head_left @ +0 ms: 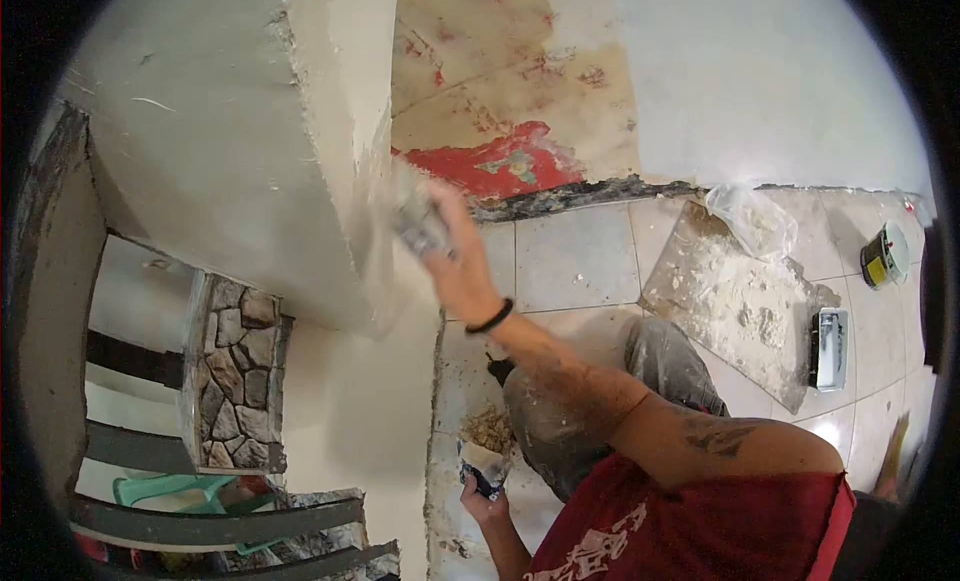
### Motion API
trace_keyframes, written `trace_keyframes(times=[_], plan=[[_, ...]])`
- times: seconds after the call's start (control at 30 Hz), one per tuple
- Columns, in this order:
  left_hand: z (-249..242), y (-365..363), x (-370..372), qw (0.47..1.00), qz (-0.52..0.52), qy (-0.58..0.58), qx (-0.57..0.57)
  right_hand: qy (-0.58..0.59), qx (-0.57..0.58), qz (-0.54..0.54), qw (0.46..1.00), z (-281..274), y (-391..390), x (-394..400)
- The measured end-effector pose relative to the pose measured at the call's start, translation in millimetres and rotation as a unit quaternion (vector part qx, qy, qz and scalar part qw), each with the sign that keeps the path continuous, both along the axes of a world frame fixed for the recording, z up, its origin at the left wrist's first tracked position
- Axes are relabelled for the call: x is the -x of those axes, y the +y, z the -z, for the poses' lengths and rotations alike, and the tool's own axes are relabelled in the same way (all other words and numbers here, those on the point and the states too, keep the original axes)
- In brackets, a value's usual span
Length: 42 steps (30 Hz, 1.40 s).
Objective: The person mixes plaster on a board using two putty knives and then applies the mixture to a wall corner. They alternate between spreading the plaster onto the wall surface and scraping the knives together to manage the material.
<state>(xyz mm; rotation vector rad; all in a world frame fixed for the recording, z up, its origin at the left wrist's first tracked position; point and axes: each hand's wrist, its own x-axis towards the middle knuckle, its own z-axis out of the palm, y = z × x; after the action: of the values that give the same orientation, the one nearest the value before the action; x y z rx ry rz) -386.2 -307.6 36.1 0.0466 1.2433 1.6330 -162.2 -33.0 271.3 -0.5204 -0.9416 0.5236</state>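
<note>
Wall (240, 151): pale, roughly filled along its edge; red patch (500, 163) beyond that edge.

Floor (575, 256): square tiles, dusty.

Board (675, 276): on floor, tilted diamond-wise in view; white powder (740, 296) and crumbs over most of its surface.

Bag (755, 224): clear plastic, crumpled, lying across the board's upper edge; pale matter showing through, kind not certain.

Tray (830, 351): rectangular, at the board's right edge, towards its lower corner; contents not distinguishable.

Can (878, 259): yellow-and-black label, on floor beyond the board's right corner; contents hidden.

Right hand (460, 261): black band at wrist; motion-blurred, closed round a tool.

Left hand (486, 503): low in view, closed on a scraper, thumb along near side.

Tool (418, 219): blurred, at the wall's filled edge; exact contact not clear.

Scraper (484, 473): pale filler on its upper part, just beside brown rubble (488, 426) on the floor.
</note>
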Motion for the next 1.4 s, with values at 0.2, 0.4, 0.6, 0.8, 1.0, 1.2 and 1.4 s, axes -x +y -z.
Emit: trace_keyframes(times=[0.2,0.4,0.6,0.8,1.0,1.2,1.4], plan=[[5,-12,9,0.995,0.020,0.078,0.062,0.014,0.072,0.007,0.997,-5,118,-28],[0,-26,9,0.999,0.021,-0.010,-0.043,-0.005,0.068,0.046,0.997,-20,98,0],[-2,-17,11,0.993,0.052,0.105,0.014,-0.047,0.074,0.022,0.996,-22,-1,32],[-6,-8,7,0.987,0.061,0.146,-0.006,0.017,0.002,0.071,0.997,1,49,-6],[-25,-9,-12,0.999,0.012,0.031,-0.002,-0.023,0.078,0.083,0.993,-28,112,-11],[-15,-7,-11,0.984,0.086,0.155,-0.013,-0.094,0.126,0.119,0.980,-29,6,44],[-46,21,-40,0.985,0.077,0.154,-0.011,0.003,0.006,-0.092,0.996,18,-12,0]])
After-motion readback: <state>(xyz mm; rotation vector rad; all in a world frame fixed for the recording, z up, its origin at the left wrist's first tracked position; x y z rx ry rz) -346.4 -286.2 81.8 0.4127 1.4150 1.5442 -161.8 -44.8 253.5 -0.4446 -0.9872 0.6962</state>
